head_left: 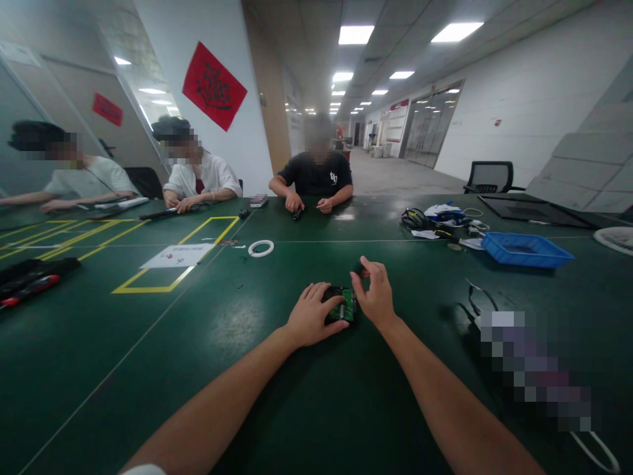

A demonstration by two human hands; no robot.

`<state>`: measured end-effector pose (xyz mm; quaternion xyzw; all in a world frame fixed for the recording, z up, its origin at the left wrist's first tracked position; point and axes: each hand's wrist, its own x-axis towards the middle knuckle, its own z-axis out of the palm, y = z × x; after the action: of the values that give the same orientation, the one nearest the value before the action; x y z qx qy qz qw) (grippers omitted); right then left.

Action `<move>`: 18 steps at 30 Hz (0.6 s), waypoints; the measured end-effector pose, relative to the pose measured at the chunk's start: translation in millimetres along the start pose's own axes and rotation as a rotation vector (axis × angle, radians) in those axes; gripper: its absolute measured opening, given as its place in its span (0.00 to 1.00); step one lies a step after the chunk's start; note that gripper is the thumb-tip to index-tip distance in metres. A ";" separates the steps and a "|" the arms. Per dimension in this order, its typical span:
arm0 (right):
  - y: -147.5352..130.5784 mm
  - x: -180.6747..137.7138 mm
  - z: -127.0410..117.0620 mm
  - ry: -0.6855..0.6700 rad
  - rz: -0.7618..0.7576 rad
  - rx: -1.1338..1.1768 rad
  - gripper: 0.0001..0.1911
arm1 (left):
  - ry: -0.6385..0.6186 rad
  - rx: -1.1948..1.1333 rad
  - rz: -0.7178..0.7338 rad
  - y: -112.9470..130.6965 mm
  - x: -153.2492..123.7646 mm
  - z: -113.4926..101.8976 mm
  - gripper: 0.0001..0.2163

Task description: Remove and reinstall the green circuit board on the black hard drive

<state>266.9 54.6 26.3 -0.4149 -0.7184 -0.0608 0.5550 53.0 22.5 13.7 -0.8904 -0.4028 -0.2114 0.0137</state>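
A pixelated-out object [539,369] lay at the near right of the green table [237,376], with a pale loop at its near end. The left hand [314,316] was spread over the left part of the board [349,307], thumb along its near edge; the board rested on the table between the two hands, its green right end uncovered. Just beside that end, the right hand [378,297] was raised, thumb and forefinger pinching a small dark piece [358,266], too small to identify. Farther left were a dark case [24,267] and a white sheet [192,255] partly inside a yellow tape outline [148,289]; a white ring [261,249] lay nearer the middle. A blue tray [527,260] stood at the right, beside tangled cables [415,220]. Across the table sat a person in a dark shirt [314,175], with two people in white to the left. Beyond, a red sign [215,86] hung on the wall.
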 end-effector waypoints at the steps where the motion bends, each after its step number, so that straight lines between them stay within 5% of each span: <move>1: -0.5 0.3 -0.3 -0.011 -0.002 0.001 0.26 | -0.002 0.000 0.000 -0.1 -0.1 0.1 0.29; 18: -2.6 1.4 -0.8 -0.025 0.015 0.050 0.25 | -0.006 -0.003 0.000 0.6 0.5 -1.2 0.30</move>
<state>265.7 53.2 28.7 -0.4068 -0.7236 -0.0336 0.5566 53.3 22.2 15.1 -0.8911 -0.4025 -0.2091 0.0111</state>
